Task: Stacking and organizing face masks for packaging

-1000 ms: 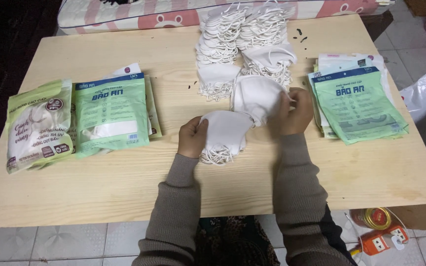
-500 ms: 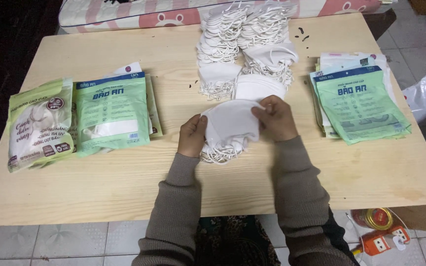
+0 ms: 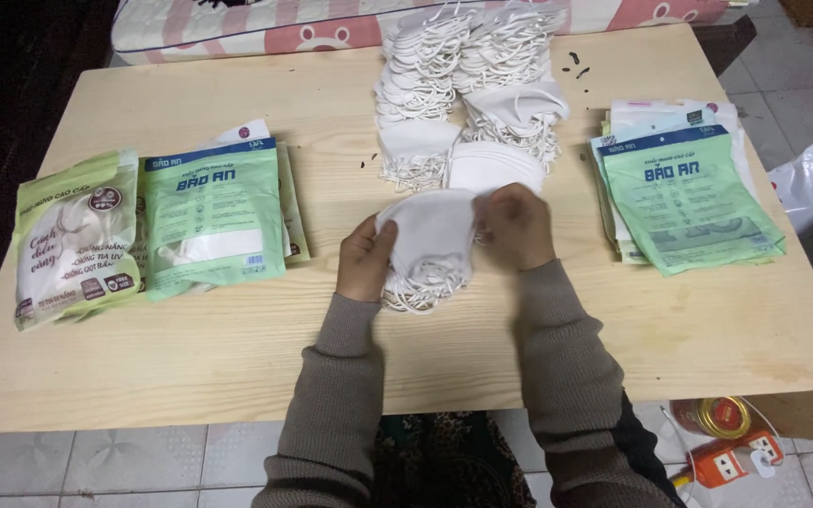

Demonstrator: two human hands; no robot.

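**Both hands close on a small stack of white masks at the table's centre**

Head view: The left hand [image 3: 365,261] cups the left edge of a stack of white masks [image 3: 430,240], fingers curled against it. The right hand [image 3: 518,224] sits at the stack's three o'clock side, fingers bunched and pinching the top mask's right edge. The stack lies flat on the wooden table [image 3: 237,348], its long axis running roughly from nine to three o'clock, with the looped ear cords spilling out toward six o'clock.

At twelve o'clock from the hands, a large heap of loose white masks [image 3: 468,85] reaches to the far table edge, cords tangled along its sides. At three o'clock lies a pile of flat green-and-white pouches [image 3: 684,193]; whether anything is inside them cannot be told. At nine o'clock a green pouch [image 3: 211,216] shows a white mask through its clear window, and further toward nine o'clock a yellow-green packet [image 3: 75,240] lies beside it, looking filled.
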